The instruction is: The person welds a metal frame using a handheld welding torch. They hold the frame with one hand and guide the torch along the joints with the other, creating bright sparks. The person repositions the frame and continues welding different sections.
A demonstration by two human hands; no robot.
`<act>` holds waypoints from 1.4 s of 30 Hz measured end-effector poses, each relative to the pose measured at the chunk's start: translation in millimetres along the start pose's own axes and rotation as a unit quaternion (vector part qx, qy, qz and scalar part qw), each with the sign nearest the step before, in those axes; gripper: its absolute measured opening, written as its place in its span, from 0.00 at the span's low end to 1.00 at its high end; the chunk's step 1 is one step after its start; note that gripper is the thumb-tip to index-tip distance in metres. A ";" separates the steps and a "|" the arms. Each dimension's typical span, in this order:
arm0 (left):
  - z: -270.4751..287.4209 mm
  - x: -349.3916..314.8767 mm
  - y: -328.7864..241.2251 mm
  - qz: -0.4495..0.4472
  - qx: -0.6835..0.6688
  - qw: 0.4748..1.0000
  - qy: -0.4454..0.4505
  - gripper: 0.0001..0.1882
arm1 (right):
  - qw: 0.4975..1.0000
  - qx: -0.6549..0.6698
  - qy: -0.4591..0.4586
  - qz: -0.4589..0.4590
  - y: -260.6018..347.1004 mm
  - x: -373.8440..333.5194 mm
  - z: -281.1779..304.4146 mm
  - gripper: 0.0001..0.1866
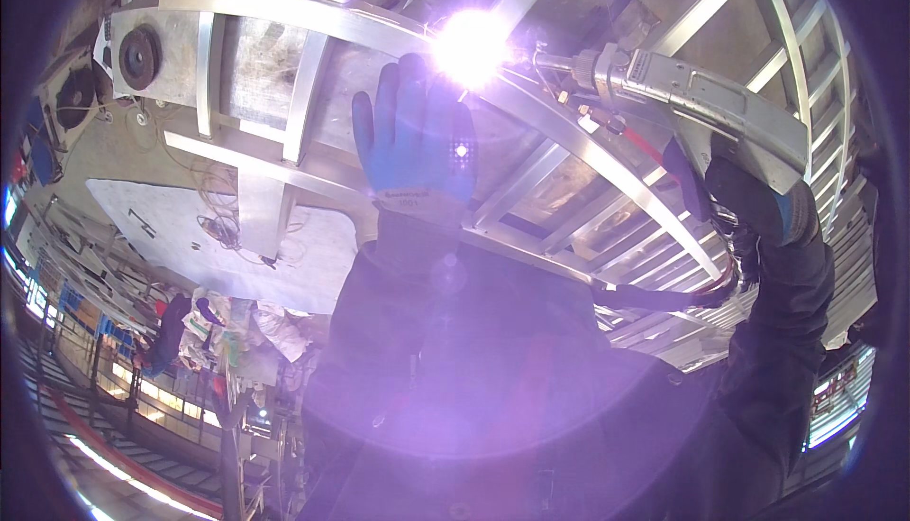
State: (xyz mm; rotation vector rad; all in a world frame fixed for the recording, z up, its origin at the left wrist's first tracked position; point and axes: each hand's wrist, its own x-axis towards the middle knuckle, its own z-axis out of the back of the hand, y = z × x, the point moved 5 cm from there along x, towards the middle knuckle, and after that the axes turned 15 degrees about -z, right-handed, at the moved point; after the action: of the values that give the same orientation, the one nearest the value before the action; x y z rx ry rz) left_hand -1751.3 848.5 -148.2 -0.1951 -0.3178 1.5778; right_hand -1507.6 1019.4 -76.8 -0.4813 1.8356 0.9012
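Note:
A blinding white welding arc (pixel 471 47) burns on the curved rail of an aluminium frame (pixel 322 18). Just below and left of it my left hand (pixel 408 132), in a blue glove, lies with its fingers stretched out over the rail area. Purple glare washes over part of that hand, so its exact contact with the metal is unclear. On the right, my right hand (pixel 768 203) is wrapped round the handle of a grey welding gun (pixel 701 94). The gun's nozzle (pixel 555 61) points left at the arc. A red hose (pixel 645 146) runs along below the gun.
Crossbars (pixel 308 94) join the frame's curved rails. A dark round disc (pixel 140 56) lies on metal at the far left. Thin coiled wire (pixel 223 227) rests on a white sheet (pixel 180 222). A dark cable (pixel 664 298) crosses near my right forearm.

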 end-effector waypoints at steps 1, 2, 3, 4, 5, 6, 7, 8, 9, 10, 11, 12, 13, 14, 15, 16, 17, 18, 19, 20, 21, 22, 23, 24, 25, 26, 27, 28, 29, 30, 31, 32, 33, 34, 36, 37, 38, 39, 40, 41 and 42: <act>-0.1 0.5 0.1 0.002 -0.001 1.000 0.005 0.20 | 1.000 0.001 0.000 0.000 -1.0 -0.5 0.3 0.28; -0.2 1.1 0.4 0.004 -0.005 1.000 0.010 0.19 | 1.000 0.001 0.001 0.000 -0.9 -1.9 1.9 0.28; -0.2 1.8 0.5 0.005 -0.004 1.000 0.014 0.19 | 1.000 0.003 0.000 0.000 -2.6 -2.6 1.6 0.28; -0.1 2.3 0.6 0.007 -0.006 1.000 0.019 0.19 | 1.000 0.005 -0.002 0.001 -2.0 -4.1 4.0 0.28; 0.1 2.6 0.6 0.011 -0.010 1.000 0.022 0.19 | 1.000 0.007 -0.003 0.001 -3.6 -4.9 3.8 0.28; 0.4 3.0 0.4 0.011 -0.006 1.000 0.023 0.19 | 1.000 0.009 -0.004 0.003 -3.7 -6.3 5.5 0.29; 0.7 3.4 0.0 0.012 -0.005 1.000 0.022 0.19 | 1.000 0.010 -0.006 0.004 -4.4 -7.5 6.0 0.29; 0.7 3.6 -0.4 0.012 -0.006 1.000 0.021 0.19 | 1.000 0.013 -0.008 0.005 -4.4 -8.5 7.7 0.29; 0.5 3.6 -0.4 0.014 -0.004 1.000 0.024 0.19 | 1.000 0.013 -0.010 0.007 -4.8 -9.5 8.7 0.29; 0.2 3.6 -0.6 0.015 -0.004 1.000 0.027 0.19 | 1.000 0.013 -0.012 0.008 -4.6 -10.0 9.8 0.29; -0.2 3.4 -0.6 0.017 -0.006 0.999 0.029 0.19 | 1.000 0.013 -0.012 0.009 -4.7 -10.8 10.7 0.29; -0.5 3.2 -0.7 0.015 -0.003 0.999 0.031 0.19 | 1.000 0.014 -0.012 0.010 -4.8 -11.0 11.2 0.29; -1.0 3.0 -0.7 0.014 -0.003 0.999 0.033 0.18 | 1.000 0.013 -0.013 0.011 -4.8 -11.7 12.2 0.29; -1.5 2.7 -0.8 0.014 -0.004 0.999 0.034 0.18 | 1.000 0.014 -0.014 0.010 -5.5 -11.6 12.2 0.29; -0.7 2.9 -1.1 0.009 -0.002 1.000 0.021 0.18 | 1.000 0.016 -0.015 0.011 -5.5 -12.0 12.9 0.29; -0.1 3.1 -1.5 0.005 0.000 1.000 0.009 0.17 | 1.000 0.016 -0.016 0.011 -6.8 -11.9 13.2 0.29; 0.7 3.4 -2.3 -0.003 0.003 1.000 -0.003 0.17 | 1.000 0.017 -0.017 0.009 -8.2 -12.0 13.0 0.29; 0.5 3.3 -2.1 0.001 0.005 1.000 -0.002 0.17 | 1.000 0.019 -0.018 0.009 -9.8 -12.3 13.4 0.29; 0.4 3.3 -2.5 0.002 0.008 1.000 0.000 0.17 | 1.000 0.022 -0.020 0.009 -11.8 -12.5 14.0 0.30; 0.5 3.3 -2.9 0.002 0.011 1.000 0.003 0.17 | 0.999 0.024 -0.022 0.008 -14.0 -13.3 15.3 0.30; 0.7 3.1 -3.4 0.003 0.014 1.000 0.005 0.17 | 0.999 0.027 -0.025 0.007 -17.2 -14.6 16.6 0.30; 0.3 2.5 -3.9 0.008 0.017 1.000 0.015 0.17 | 0.999 0.030 -0.027 0.007 -19.4 -16.8 19.3 0.30; 0.1 1.9 -3.4 0.013 0.021 0.999 0.024 0.17 | 0.999 0.035 -0.030 0.006 -22.9 -20.6 21.2 0.30; -0.6 1.4 -2.5 0.019 0.024 0.999 0.035 0.17 | 0.999 0.040 -0.036 0.004 -25.9 -25.4 23.9 0.30; 1.8 0.4 -2.8 0.006 0.012 1.000 0.017 0.17 | 0.998 0.047 -0.044 0.001 -29.0 -33.8 25.7 0.30; 1.7 -1.0 -2.9 0.000 0.013 1.000 0.021 0.18 | 0.997 0.057 -0.060 -0.003 -34.2 -43.5 25.2 0.30; 2.5 -2.2 -2.9 -0.013 0.015 1.000 0.013 0.18 | 0.993 0.043 -0.098 -0.039 -38.8 -53.6 30.3 0.30; 2.1 -3.5 -2.0 -0.021 0.015 1.000 0.012 0.19 | 0.992 0.081 -0.093 -0.011 -39.3 -66.1 29.3 0.30; 2.1 -5.3 -1.5 -0.026 0.017 0.999 0.014 0.19 | 0.989 0.098 -0.113 -0.013 -43.2 -80.0 27.6 0.30; 1.4 -6.8 -1.0 -0.031 0.018 0.999 0.017 0.19 | 0.981 0.131 -0.141 -0.004 -47.4 -97.8 22.9 0.32; 0.3 -8.1 -0.6 -0.035 0.019 0.999 0.021 0.19 | 0.972 0.162 -0.168 0.006 -51.6 -116.0 17.6 0.35; 0.0 -9.5 0.0 -0.038 0.017 0.999 0.018 0.20 | 0.957 0.205 -0.203 0.012 -61.3 -128.4 10.4 0.34; -0.8 -10.0 0.5 -0.039 0.015 0.999 0.015 0.21 | 0.937 0.246 -0.249 0.014 -70.8 -141.1 7.8 0.34; -1.2 -10.0 0.7 -0.042 0.013 0.999 0.009 0.22 | 0.938 0.256 -0.232 0.025 -78.0 -150.8 -0.3 0.34; -1.2 -10.4 -0.5 -0.049 0.020 0.999 0.011 0.21 | 0.935 0.270 -0.226 0.033 -95.5 -173.0 -9.0 0.35; -1.0 -10.5 -0.8 -0.055 0.024 0.998 0.017 0.21 | 0.928 0.275 -0.252 0.009 -111.0 -183.0 -14.0 0.37; 0.3 -10.7 -0.5 -0.061 0.030 0.997 0.023 0.21 | 0.937 0.276 -0.209 0.037 -120.6 -190.9 -24.8 0.38; -0.3 -10.0 -0.5 -0.066 0.048 0.996 0.038 0.22 | 0.936 0.287 -0.201 0.043 -133.8 -200.3 -34.0 0.40; 0.8 -9.9 -0.1 -0.071 0.049 0.996 0.037 0.22 | 0.942 0.276 -0.184 0.060 -144.4 -209.9 -42.1 0.41; 1.4 -9.9 0.3 -0.076 0.049 0.995 0.035 0.22 | 0.947 0.263 -0.155 0.098 -152.8 -220.1 -50.8 0.43; 1.4 -10.5 0.0 -0.082 0.048 0.995 0.033 0.23 | 0.933 0.277 -0.209 0.095 -169.7 -236.2 -62.6 0.42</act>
State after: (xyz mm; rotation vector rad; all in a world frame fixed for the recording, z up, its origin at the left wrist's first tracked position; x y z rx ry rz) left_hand -1751.4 838.0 -147.6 -0.1421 -0.2009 1.4170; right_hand -1330.8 846.2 88.3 0.2318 1.6522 0.5156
